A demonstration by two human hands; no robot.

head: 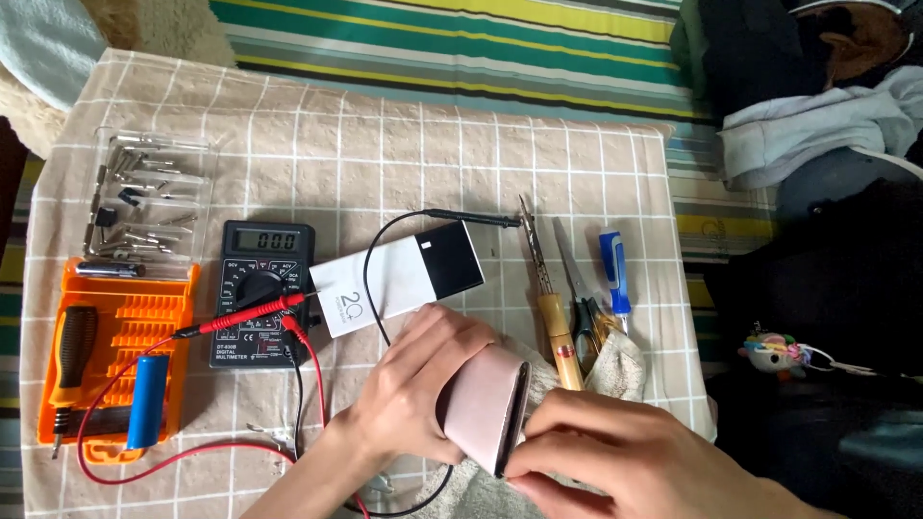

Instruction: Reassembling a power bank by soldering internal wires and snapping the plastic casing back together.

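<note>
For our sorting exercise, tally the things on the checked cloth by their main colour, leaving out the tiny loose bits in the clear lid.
Orange: 1, the bit case
Blue: 2, the cylindrical cell and the blue-handled tool
Black: 1, the multimeter
White and black: 1, the flat box
Pink: 1, the casing held by the left hand and right hand
Total: 6

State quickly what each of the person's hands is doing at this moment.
Left hand: closed around the flat pink rectangular case, gripping its side.
Right hand: fingers pinching the same case's dark end edge.
</note>
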